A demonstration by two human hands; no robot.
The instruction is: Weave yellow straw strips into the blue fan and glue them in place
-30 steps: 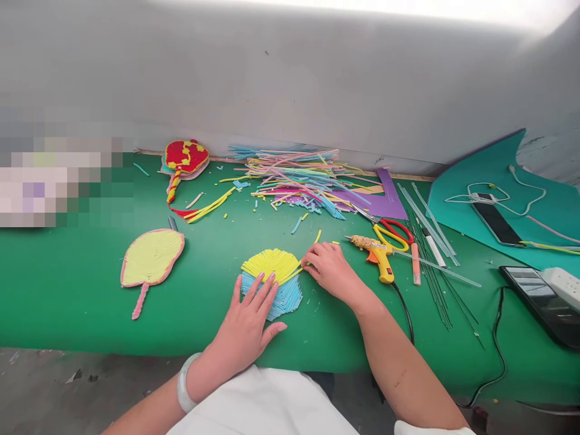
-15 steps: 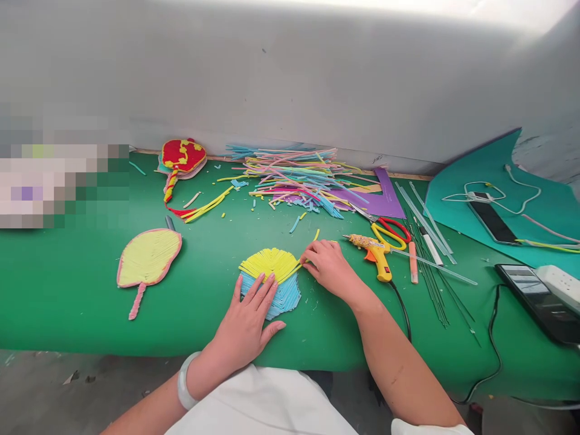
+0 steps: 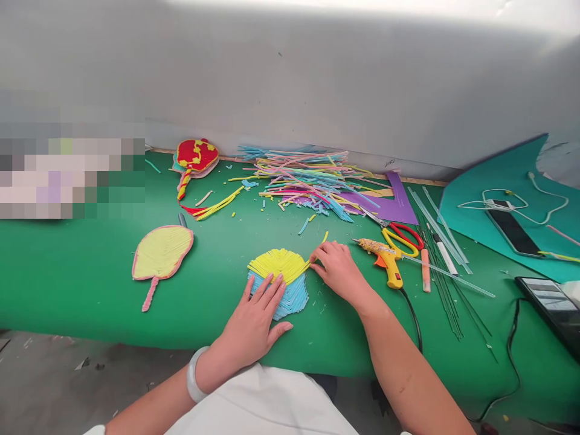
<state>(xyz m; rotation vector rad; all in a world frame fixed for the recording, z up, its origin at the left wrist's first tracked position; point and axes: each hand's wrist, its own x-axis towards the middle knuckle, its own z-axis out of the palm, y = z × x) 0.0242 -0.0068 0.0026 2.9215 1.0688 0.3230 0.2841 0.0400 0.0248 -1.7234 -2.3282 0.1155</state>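
A fan-shaped piece [image 3: 281, 272] made of strips, yellow on top and blue below, lies on the green table [image 3: 81, 278]. My left hand [image 3: 256, 320] lies flat on its blue part with fingers spread. My right hand [image 3: 338, 272] sits at the piece's right edge, fingers pinched on a yellow strip [image 3: 316, 249] that runs along the yellow part's edge.
A yellow fan with pink rim [image 3: 161, 254] lies to the left, a red and yellow one [image 3: 194, 154] at the back. A heap of coloured strips [image 3: 303, 178], purple sheet [image 3: 394, 202], scissors [image 3: 401, 235], glue gun [image 3: 385, 257], glue sticks [image 3: 437, 226], phones [image 3: 512, 229] and cables lie right.
The view has shifted a little. My right hand has slid slightly closer to the piece's edge with the yellow strip. My left hand stays flat on the blue part.
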